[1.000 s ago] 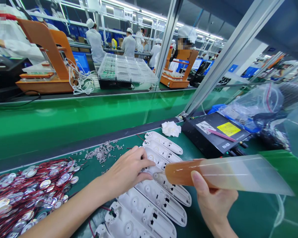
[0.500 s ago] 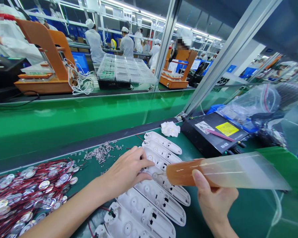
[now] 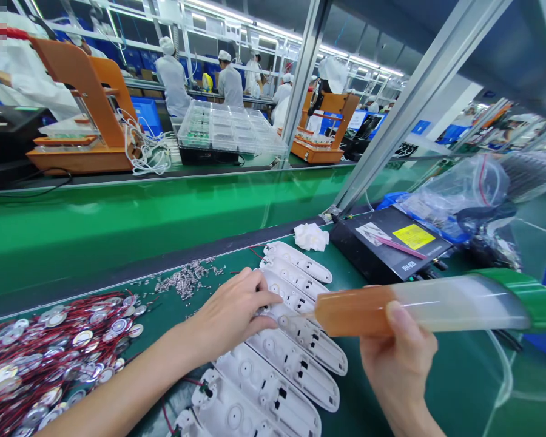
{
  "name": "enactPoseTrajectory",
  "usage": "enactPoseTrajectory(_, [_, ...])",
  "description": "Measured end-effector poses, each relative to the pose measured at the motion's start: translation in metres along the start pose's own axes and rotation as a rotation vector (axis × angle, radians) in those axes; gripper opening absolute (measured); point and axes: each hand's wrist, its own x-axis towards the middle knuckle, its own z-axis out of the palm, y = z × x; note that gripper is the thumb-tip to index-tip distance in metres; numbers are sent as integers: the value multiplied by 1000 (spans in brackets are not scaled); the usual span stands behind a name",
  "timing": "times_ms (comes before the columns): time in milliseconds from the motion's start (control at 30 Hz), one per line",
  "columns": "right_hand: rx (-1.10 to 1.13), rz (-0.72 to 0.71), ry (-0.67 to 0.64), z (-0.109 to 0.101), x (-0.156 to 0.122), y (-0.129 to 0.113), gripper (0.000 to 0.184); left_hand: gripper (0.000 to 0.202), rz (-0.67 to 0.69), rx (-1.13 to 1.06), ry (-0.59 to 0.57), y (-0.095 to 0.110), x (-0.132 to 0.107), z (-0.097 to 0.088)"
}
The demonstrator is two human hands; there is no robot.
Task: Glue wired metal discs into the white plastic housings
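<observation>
My right hand (image 3: 398, 352) is closed around a dispensing syringe (image 3: 418, 303), a clear barrel with amber glue at the front and a green end on the right. Its thin tip points left, over a white plastic shell (image 3: 309, 331) in the row on the bench. My left hand (image 3: 241, 306) is at the upper end of that shell, with thumb and forefinger on either side and the other fingers curled. The fingers hide part of this end. Neighbouring shells (image 3: 266, 382) lie face up side by side, some with red wires.
Wired metal discs (image 3: 73, 340) are heaped at the left. Tiny metal parts (image 3: 188, 278) are scattered behind my left hand. A crumpled white tissue (image 3: 312, 237) and a black controller box (image 3: 389, 243) sit at the back right. A metal post (image 3: 404, 109) rises behind, with people working beyond.
The syringe has moved right and swung more level, so its thin tip and more of its green end show. My right hand has shifted slightly with it; my left hand stays put.
</observation>
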Motion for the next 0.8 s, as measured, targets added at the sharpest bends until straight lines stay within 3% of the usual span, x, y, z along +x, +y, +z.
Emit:
enactPoseTrajectory(67, [143,112,105,2,-2,-9,38,34,0,-26,19,1,-4,-4])
enactPoseTrajectory(133, [187,105,130,1,-8,-15,39,36,7,-54,18,2,-12,-9])
enactPoseTrajectory(267, [134,-40,-10,-7,-28,-15,37,37,-7,-31,-36,2,-28,-13])
enactPoseTrajectory(433, [-9,-190,-242,-18,-43,0,26,37,-38,7,-33,2,-35,-5])
enactPoseTrajectory(633, [-153,-313,-316,-23,-45,13,25,34,-7,12,-2,2,-35,-2])
enactPoseTrajectory(800, [-259,-438,-351,-19,-44,11,23,33,-7,14,-8,2,-35,-2])
